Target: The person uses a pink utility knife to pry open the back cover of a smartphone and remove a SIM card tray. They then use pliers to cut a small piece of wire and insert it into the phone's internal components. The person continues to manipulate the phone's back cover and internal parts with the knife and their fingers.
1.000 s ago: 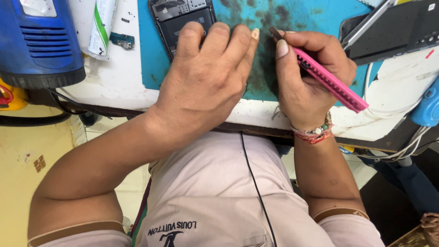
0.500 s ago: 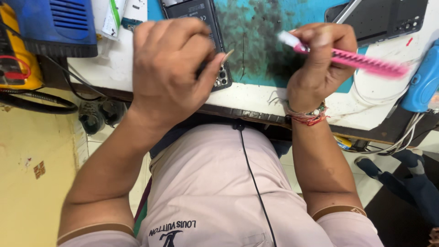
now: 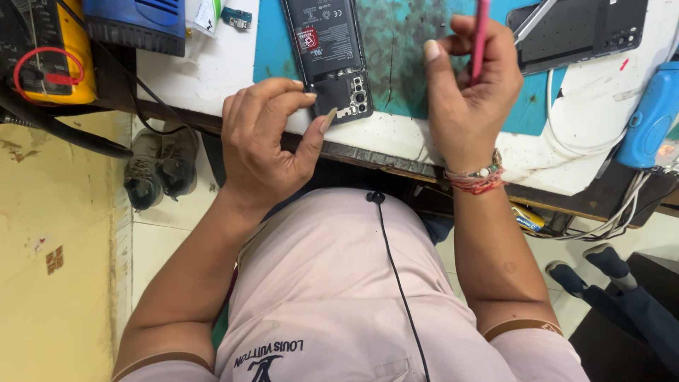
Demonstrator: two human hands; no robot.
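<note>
1. We see an opened phone [image 3: 331, 60] lying back-up on a stained teal mat [image 3: 403, 64], its camera end toward the near edge of the table [image 3: 205, 81].
2. Our left hand [image 3: 265, 145] sits at that near end, fingers curled, the fingertips touching the phone's lower corner, and the thumb stretched toward the camera block; it grips nothing that we can make out.
3. Our right hand [image 3: 467, 99] is closed around a slim pink tool [image 3: 481, 35], held upright above the mat just right of the phone.
4. A second dark phone back [image 3: 587, 32] lies further right, with metal tweezers [image 3: 534, 21] resting across its left end.
5. A blue device [image 3: 138, 21] and a yellow meter [image 3: 49, 53] stand at the far left, and a blue tool [image 3: 651, 117] with white cables lies at the right edge.
</note>
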